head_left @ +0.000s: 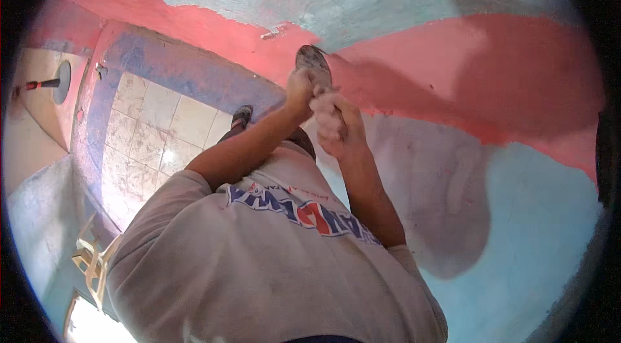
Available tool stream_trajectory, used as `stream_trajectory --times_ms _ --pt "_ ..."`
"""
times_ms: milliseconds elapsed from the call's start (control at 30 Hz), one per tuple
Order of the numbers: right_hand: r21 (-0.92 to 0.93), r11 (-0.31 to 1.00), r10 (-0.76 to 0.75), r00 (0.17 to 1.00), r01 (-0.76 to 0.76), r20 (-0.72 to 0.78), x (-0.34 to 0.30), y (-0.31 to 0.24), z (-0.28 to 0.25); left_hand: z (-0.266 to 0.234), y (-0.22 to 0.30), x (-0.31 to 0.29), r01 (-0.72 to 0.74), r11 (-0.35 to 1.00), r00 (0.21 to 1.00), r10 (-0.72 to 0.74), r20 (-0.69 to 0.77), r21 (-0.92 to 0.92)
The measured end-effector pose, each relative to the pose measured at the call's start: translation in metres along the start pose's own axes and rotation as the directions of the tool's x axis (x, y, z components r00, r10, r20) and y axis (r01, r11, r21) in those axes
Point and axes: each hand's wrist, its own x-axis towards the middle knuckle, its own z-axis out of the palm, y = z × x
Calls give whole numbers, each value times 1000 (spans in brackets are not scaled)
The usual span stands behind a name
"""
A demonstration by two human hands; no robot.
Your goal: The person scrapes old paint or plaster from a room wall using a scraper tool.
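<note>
Both my hands are up in front of me, close to the painted wall. My left hand is closed around a scraper-like tool, whose flat, speckled grey blade has a rounded end and points at the wall. Just below and to the right, my right hand is closed too, its fingers curled around what looks like the tool's lower end. Motion blurs the fingers, and the grip hides most of the handle. Around the blade the wall is pink, with a ragged edge against grey-green above.
Light blue paint covers the wall's lower right. Dusty floor tiles lie to the left, with my shoe beside them. At far left are a grey disc with a red-and-black handle and a pale chair.
</note>
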Motion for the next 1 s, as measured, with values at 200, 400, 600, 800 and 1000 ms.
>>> stream_trajectory --times_ms 200,400,600,800,1000 --pt "-22 999 -31 999 30 -41 -17 -3 38 55 25 -71 -54 996 993 60 -101 64" --pt "-60 998 -24 988 15 -151 13 -9 4 -8 -6 15 -68 892 997 80 -9 446" --pt "-95 995 -27 989 13 -145 2 -10 15 0 -6 5 -90 979 995 94 -13 181" --pt "-47 998 -58 983 51 -174 -3 -13 14 19 7 -10 -10 976 998 -4 66 218" --pt "-93 996 -14 972 -8 -237 4 -8 8 30 10 -34 -29 927 991 74 -107 373"
